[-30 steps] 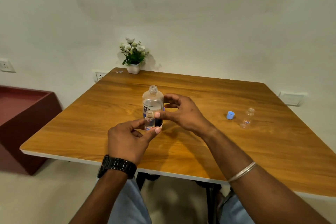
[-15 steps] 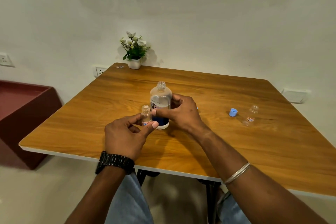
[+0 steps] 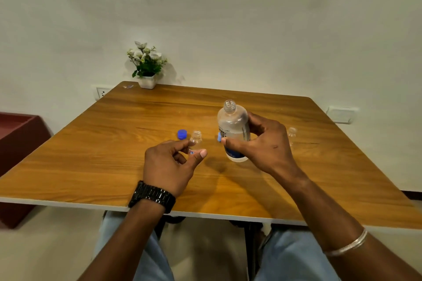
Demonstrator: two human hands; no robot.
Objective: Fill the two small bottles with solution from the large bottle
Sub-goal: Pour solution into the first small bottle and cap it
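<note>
**Both hands on uncapped bottles, mid-table**

Your right hand [image 3: 262, 146] grips the large bottle [image 3: 233, 130], upright and uncapped, mid-table [image 3: 91, 166]. Just left of it, your left hand [image 3: 171, 164] pinches a small bottle [image 3: 196, 140]; a blue cap [image 3: 182, 134] lies beyond. The second small bottle [image 3: 291, 134] stands right of the large one. Bare wood stretches to the near edge.

A plain room, maybe in a home or small office.

Bare pale wall [image 3: 228, 18] behind a wooden counter [image 3: 114, 155]. Little pot of white flowers [image 3: 147, 64] at the far edge. Plug sockets [image 3: 101, 92] low on the wall. Dark red box [image 3: 18, 134] off to the left. Pale floor [image 3: 57, 246] below.
</note>
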